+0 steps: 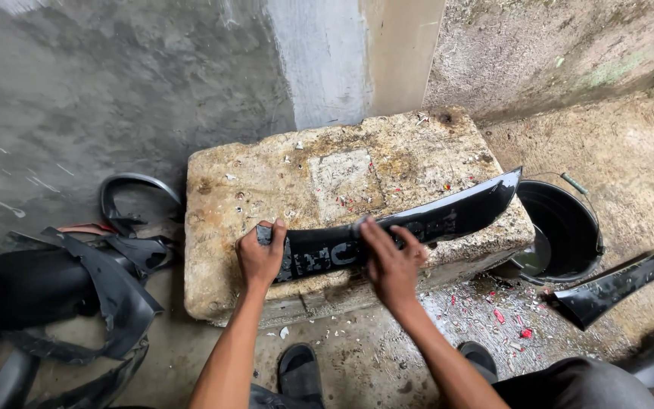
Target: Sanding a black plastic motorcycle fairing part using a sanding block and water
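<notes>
Knees and dark sandals (299,371) sit at the bottom edge, closest of all, with the person crouched before a big, rough stone block (327,178) that stands on wet concrete ground. Left of the block lies a heap of black plastic panels (77,291), torn and tangled; to the right stands a black bucket (565,227) holding some water, and beyond it another glossy black shard (618,284). Across the block's near edge lies a long curved black plastic strip (448,216), its pointed right end jutting past the stone over the bucket. The left hand (260,256) curls its fingers tightly over the strip's left end, pinning it to the stone; the right hand (391,261) lies over the middle, fingers loosely bent and pressing down, though whether they wrap underneath cannot be told. Small red and white chips (505,318) litter the stone and ground. The strip looks wet and slick, so it could slide off the edge if the hold loosens. Its broken edges could cut a bare palm. The unsupported tip could snap or tip toward the bucket under uneven pressure.
</notes>
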